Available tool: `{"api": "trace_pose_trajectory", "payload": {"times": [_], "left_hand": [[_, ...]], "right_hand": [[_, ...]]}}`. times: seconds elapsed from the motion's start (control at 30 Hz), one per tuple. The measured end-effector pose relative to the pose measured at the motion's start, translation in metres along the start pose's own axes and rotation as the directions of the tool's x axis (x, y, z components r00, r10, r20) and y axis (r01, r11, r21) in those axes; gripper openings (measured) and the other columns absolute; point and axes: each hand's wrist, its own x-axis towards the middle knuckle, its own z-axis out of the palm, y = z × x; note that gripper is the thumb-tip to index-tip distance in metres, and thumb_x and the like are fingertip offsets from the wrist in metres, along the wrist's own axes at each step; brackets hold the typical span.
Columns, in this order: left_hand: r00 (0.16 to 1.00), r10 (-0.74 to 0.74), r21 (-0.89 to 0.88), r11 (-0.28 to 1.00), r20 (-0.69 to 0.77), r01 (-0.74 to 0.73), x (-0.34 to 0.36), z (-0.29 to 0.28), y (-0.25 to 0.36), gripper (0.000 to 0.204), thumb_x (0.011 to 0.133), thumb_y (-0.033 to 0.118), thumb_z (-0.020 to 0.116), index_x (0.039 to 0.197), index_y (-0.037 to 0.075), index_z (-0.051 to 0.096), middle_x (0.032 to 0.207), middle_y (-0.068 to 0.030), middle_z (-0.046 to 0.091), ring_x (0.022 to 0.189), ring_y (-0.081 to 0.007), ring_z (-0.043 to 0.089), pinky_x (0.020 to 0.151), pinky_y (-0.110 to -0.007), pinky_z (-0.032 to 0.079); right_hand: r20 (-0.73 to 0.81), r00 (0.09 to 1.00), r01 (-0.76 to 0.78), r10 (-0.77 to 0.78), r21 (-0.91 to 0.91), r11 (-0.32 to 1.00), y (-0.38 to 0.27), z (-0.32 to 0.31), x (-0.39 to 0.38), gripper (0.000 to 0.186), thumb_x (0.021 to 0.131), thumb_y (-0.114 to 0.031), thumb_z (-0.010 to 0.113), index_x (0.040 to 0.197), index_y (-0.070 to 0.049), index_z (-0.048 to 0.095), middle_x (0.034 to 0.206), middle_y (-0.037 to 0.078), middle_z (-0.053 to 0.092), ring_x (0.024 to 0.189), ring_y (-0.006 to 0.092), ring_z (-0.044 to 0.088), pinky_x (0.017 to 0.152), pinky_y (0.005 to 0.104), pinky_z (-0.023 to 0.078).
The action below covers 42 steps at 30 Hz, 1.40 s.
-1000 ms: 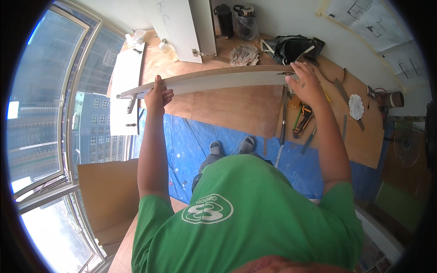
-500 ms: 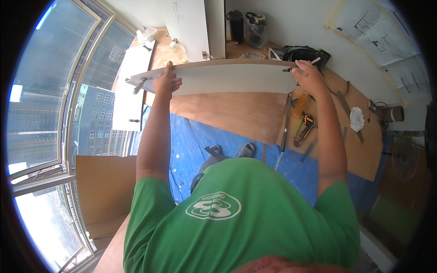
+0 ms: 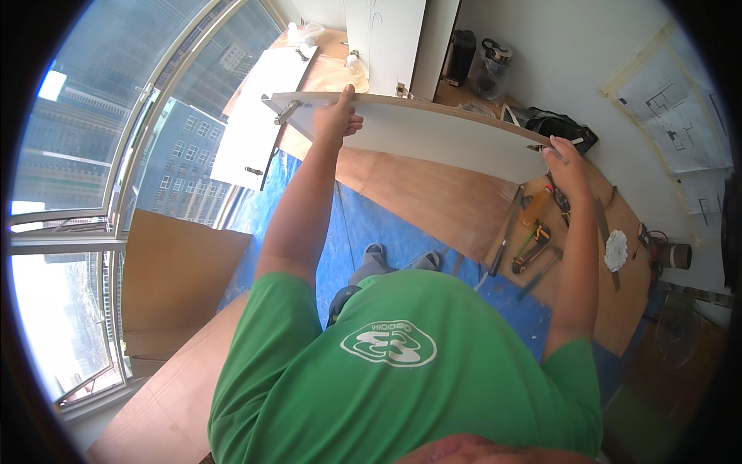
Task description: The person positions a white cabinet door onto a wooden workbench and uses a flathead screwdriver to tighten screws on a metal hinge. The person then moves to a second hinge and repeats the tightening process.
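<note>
A long white panel [image 3: 433, 124] with a wood-coloured edge spans the upper middle, raised in front of me. My left hand [image 3: 336, 120] grips it near its left end, thumb over the top edge, beside a metal hinge [image 3: 287, 110]. My right hand [image 3: 564, 168] holds the other end, fingertips at the top edge by a second fitting [image 3: 533, 147]. Beneath that end, several tools [image 3: 532, 243], with orange, green and dark parts, lie on a plywood board [image 3: 595, 301]. Another white panel with hinges [image 3: 247, 124] lies at the upper left.
Upright white panels [image 3: 382, 42], dark bottles [image 3: 460, 54] and a bag [image 3: 560, 126] stand along the back. A window [image 3: 93, 108] and cardboard sheet [image 3: 174, 286] are left, blue sheeting [image 3: 379, 216] underfoot, taped drawings [image 3: 672, 100] on the right wall.
The panel has tipped to show more of its white face, both hands still on it. The view has turned, so panel and background sit further right, the panel's left end now higher.
</note>
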Motion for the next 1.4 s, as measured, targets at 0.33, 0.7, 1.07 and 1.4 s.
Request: {"api": "trace_pose_trajectory", "payload": {"times": [0.33, 0.7, 1.07, 1.4], "left_hand": [[1.0, 0.022, -0.008, 1.0, -0.003, -0.022, 0.001, -0.002, -0.005, 0.076, 0.083, 0.066, 0.077, 0.096, -0.008, 0.065, 0.07, -0.0173, 0.069, 0.054, -0.0219, 0.069, 0.049, -0.029, 0.055], [1.0, 0.03, -0.017, 0.999, -0.004, -0.03, -0.002, -0.001, -0.006, 0.074, 0.085, 0.065, 0.076, 0.096, -0.007, 0.065, 0.07, -0.0172, 0.069, 0.054, -0.0217, 0.069, 0.049, -0.029, 0.055], [0.997, 0.048, -0.095, 0.994, -0.055, -0.053, -0.002, 0.004, -0.016, 0.075, 0.087, 0.063, 0.074, 0.1, -0.01, 0.064, 0.072, -0.0147, 0.067, 0.052, -0.0218, 0.067, 0.044, -0.029, 0.051], [0.997, 0.068, -0.109, 0.991, -0.044, -0.072, -0.004, 0.003, -0.018, 0.071, 0.086, 0.064, 0.075, 0.092, -0.006, 0.063, 0.065, -0.0152, 0.067, 0.049, -0.0207, 0.065, 0.044, -0.028, 0.051]], "right_hand": [[-0.018, 0.999, 0.036, -0.037, -0.072, 0.997, -0.003, 0.001, -0.001, 0.051, 0.098, -0.033, 0.058, 0.136, 0.0, 0.063, 0.145, 0.019, 0.058, 0.135, 0.0353, 0.053, 0.115, 0.0405, 0.041], [-0.031, 0.999, 0.042, -0.044, -0.052, 0.998, -0.001, 0.003, -0.004, 0.049, 0.098, -0.031, 0.06, 0.136, -0.001, 0.063, 0.143, 0.018, 0.059, 0.133, 0.0351, 0.054, 0.114, 0.0405, 0.041], [-0.047, 0.998, 0.034, -0.035, -0.014, 0.999, 0.0, 0.005, -0.009, 0.05, 0.097, -0.031, 0.06, 0.137, -0.001, 0.062, 0.145, 0.016, 0.057, 0.134, 0.035, 0.053, 0.114, 0.0395, 0.041], [-0.057, 0.997, 0.053, -0.055, -0.02, 0.998, -0.002, 0.004, -0.014, 0.051, 0.098, -0.032, 0.06, 0.138, 0.0, 0.062, 0.145, 0.016, 0.057, 0.134, 0.0351, 0.053, 0.113, 0.0387, 0.041]]}}
